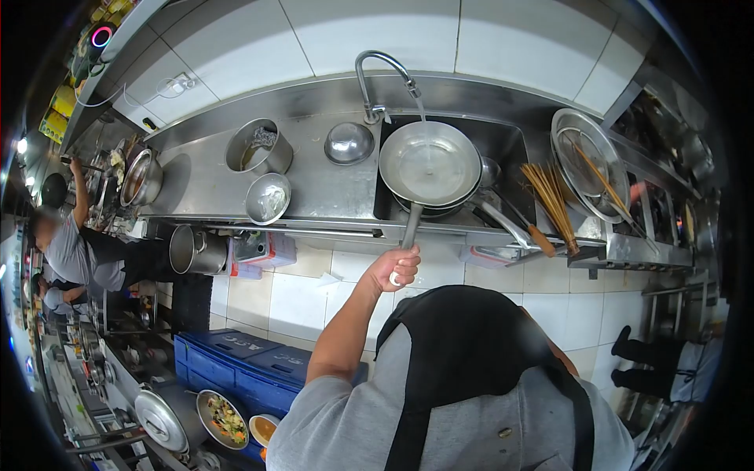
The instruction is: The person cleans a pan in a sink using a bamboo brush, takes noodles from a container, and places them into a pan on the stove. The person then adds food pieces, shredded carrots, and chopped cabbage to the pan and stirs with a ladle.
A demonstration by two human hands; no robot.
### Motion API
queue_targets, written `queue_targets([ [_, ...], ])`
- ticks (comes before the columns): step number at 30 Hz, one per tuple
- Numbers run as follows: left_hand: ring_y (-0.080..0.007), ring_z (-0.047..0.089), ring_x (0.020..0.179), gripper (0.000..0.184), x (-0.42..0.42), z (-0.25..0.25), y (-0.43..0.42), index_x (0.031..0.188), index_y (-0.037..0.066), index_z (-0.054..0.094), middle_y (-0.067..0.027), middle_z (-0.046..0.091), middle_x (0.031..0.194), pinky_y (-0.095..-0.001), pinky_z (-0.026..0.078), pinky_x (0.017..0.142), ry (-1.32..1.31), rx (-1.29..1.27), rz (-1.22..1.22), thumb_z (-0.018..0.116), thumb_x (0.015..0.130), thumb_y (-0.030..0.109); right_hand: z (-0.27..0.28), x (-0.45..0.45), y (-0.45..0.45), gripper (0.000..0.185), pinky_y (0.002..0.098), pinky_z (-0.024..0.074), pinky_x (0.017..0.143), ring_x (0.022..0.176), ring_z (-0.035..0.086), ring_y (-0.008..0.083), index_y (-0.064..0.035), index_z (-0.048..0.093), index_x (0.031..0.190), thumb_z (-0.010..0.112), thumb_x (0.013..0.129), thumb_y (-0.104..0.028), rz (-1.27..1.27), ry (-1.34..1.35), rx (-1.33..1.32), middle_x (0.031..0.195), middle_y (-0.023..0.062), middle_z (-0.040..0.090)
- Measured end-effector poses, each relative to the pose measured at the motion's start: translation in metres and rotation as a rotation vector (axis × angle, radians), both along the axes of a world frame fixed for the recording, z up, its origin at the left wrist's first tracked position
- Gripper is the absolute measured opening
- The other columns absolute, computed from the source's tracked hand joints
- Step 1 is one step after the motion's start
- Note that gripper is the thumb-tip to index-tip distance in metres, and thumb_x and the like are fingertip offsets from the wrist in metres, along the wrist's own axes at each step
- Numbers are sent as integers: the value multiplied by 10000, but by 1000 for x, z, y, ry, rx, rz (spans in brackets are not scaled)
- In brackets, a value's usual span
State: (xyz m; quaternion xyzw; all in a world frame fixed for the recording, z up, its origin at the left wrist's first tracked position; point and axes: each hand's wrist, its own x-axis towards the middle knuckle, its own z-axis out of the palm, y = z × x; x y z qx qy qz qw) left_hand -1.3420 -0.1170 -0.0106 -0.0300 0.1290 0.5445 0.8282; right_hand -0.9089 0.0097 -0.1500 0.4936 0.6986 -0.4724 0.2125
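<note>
My left hand [395, 269] is wrapped round the handle of a metal frying pan [430, 163]. The pan sits over the dark sink basin [506, 141], and water from the curved tap [385, 59] runs into it. Some water covers the pan's bottom. Beneath it other pans are partly hidden, with a ladle [488, 171] beside them. My right hand is hidden by my body; only a bit of that arm shows. To the right of the basin stands a bamboo brush [554, 200] with long bristles.
On the steel counter left of the sink are a deep pot [283, 155], a small bowl [268, 198] and an upturned bowl [349, 144]. A large strainer [585, 161] lies right. Blue coolers [236, 363] stand behind me. Another person [78, 251] works at far left.
</note>
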Motion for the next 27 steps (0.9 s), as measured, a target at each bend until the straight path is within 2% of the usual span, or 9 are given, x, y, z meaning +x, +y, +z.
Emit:
queue_targets([
  [7,-32,305,420,183,1,-9,4,851,144,469,65,330,594,-206,246,359,-1,-19,29,439,1022,201,5,13,-4,216,368,529,663,712,656,238,-25,681,879,574,874,-213,-13,-4,-9,824,103,675],
  [9,-28,307,417,235,-1,-23,3,791,153,439,72,327,588,-208,248,356,-12,174,-64,460,1016,217,7,19,-5,218,366,529,664,714,655,235,-23,680,885,574,878,-213,-11,-16,-18,826,101,674],
  [12,-24,320,422,280,2,-5,2,746,156,419,74,328,581,-209,248,354,33,54,17,488,1007,233,12,24,-4,220,363,528,666,718,654,229,-22,679,893,573,884,-214,-2,-41,-34,829,98,673],
  [18,-11,312,423,309,3,1,0,710,154,391,81,334,574,-198,250,368,33,50,38,514,989,207,19,33,2,225,357,526,669,725,652,219,-19,678,909,570,896,-215,27,-76,-38,834,91,671],
  [21,-14,305,417,313,3,-9,2,706,153,391,81,320,562,-200,240,363,23,178,6,519,986,208,25,38,5,227,354,526,670,729,651,214,-17,677,917,569,903,-216,35,-75,-27,837,88,670],
  [23,-28,265,391,351,2,-9,2,679,153,393,72,290,518,-200,228,352,89,141,-15,473,1006,253,30,36,6,228,352,525,671,731,650,210,-16,677,922,569,907,-216,42,-70,-20,839,86,669],
  [27,-24,282,399,307,2,6,0,711,150,405,71,308,540,-201,231,349,122,91,12,485,999,223,39,29,10,232,348,524,673,736,649,203,-14,676,933,567,915,-217,73,-60,-19,843,82,668],
])
